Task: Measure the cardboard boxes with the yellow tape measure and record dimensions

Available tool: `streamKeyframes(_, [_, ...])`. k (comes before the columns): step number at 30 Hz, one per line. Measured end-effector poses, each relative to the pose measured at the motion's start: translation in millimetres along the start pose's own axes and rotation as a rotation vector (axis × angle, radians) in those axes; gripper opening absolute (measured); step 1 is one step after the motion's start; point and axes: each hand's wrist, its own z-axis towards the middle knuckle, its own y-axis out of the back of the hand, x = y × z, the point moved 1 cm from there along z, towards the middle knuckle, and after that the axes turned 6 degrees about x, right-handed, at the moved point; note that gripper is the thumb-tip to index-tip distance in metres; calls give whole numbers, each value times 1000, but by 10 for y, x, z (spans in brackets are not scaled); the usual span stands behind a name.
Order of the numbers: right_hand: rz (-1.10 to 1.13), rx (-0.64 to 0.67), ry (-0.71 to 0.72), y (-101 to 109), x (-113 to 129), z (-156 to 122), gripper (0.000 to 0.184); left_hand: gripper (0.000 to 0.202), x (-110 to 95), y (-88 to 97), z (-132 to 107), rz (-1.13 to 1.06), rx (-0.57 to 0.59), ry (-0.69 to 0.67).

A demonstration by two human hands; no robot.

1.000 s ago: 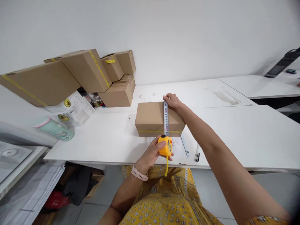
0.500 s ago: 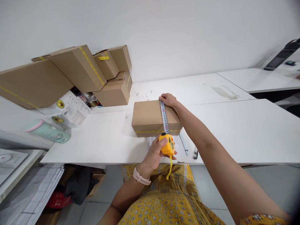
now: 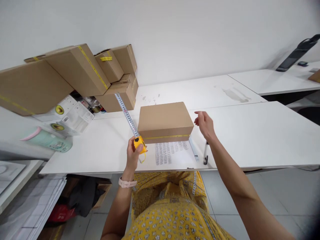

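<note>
While L hand (image 3: 131,154) is clamped on yellow tape measure (image 3: 140,145) (metal blade (image 3: 127,115) out, slanting twd stacked cartons (image 3: 80,71)), R hand (image 3: 205,125) is empty, fingers loosely curled, just off R end of cardboard box (image 3: 163,115). Hands well apart. Box sits approx. mid-tabletop (image 3: 240,140), w/ printed sheet (image 3: 175,154) in front & pen (image 3: 205,154) nearby.

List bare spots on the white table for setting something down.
Free: right of the right hand and pen; between the mint tumbler and left hand. Crowded: the left rear, with stacked cartons; front center, with the box and printed sheet.
</note>
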Motion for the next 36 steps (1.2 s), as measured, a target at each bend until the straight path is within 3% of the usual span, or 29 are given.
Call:
streamKeyframes(2, [-51,106,54,-17,5,-193,59,71,-3,70,154,-25,66,48])
streamKeyframes(5, [-132,140,194,-76,205,-178,61,66,-137,103,354,-30,134,13])
streamKeyframes(7, [-163,116,242,-99,392,-10,57,63,-288,108,482,-41,162,-43])
streamKeyframes(11, [-271,40,208,-147,626,442,46,59,-595,87,694,-63,204,-102])
streamKeyframes(15, [-345,-45,281,-260,637,788,47,62,-725,-38,617,-45,198,-144])
streamKeyframes(19, [-428,64,401,-393,673,920,39,64,-570,-339,200,-75,305,-115])
streamKeyframes(24, [-490,88,419,-453,760,871,35,65,-185,-799,-243,-144,540,122])
streamKeyframes(28, [-549,93,485,-446,799,822,40,64,10,-995,-353,-210,571,200])
streamKeyframes(36, [-754,168,615,-492,789,865,54,67,164,-1120,-430,-245,551,225])
